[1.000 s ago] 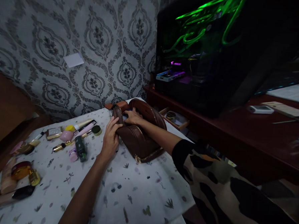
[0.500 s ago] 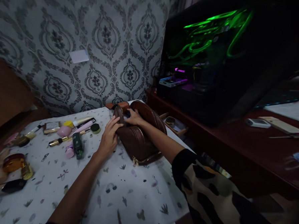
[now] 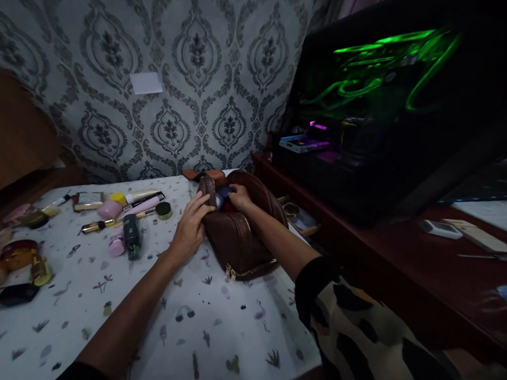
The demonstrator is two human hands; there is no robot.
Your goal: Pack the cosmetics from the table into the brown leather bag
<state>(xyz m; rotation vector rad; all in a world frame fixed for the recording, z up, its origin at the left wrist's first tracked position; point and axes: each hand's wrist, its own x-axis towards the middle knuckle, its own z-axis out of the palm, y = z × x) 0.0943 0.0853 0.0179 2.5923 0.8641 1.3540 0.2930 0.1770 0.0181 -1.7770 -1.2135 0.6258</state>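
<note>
A single word can be read: "AORUS", in glowing magenta capitals inside the dark computer case, toward its lower left part. The row of letters slopes slightly down to the right, and a small emblem in the same magenta stands just to its left. Pale marks on the dark green bottle are too small and blurred to make out. Any print on the white card against the wall is too faint to read.
</note>
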